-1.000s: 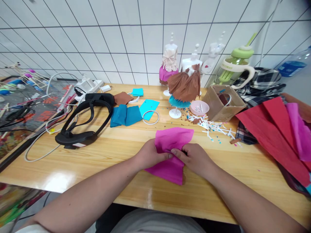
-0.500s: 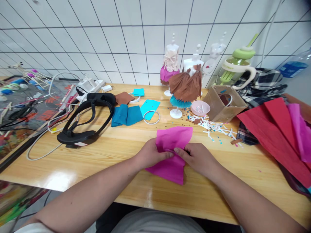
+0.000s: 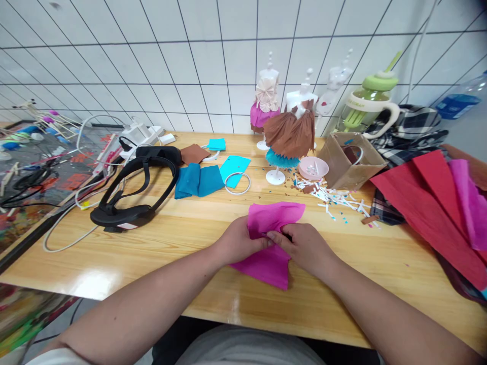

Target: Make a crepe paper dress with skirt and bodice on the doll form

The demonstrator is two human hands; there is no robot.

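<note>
Over wooden table [image 3: 152,253], left hand [image 3: 239,241] and right hand [image 3: 311,247], fingers [image 3: 282,241] clamped on pink sheet [image 3: 277,215], gathered midway

A person's left hand [image 3: 240,239] and right hand [image 3: 307,247] grip a creased pink sheet [image 3: 266,268] above the near part of a wooden table [image 3: 163,248]; a black headset [image 3: 125,219] lies at left, just beside folded teal material [image 3: 200,181]; farther off, a dress form [image 3: 291,133] in brown and blue stands near a pink bowl [image 3: 314,176], white scraps [image 3: 327,192] and a box [image 3: 340,173]; red sheets [image 3: 429,203] spread at right.
</note>
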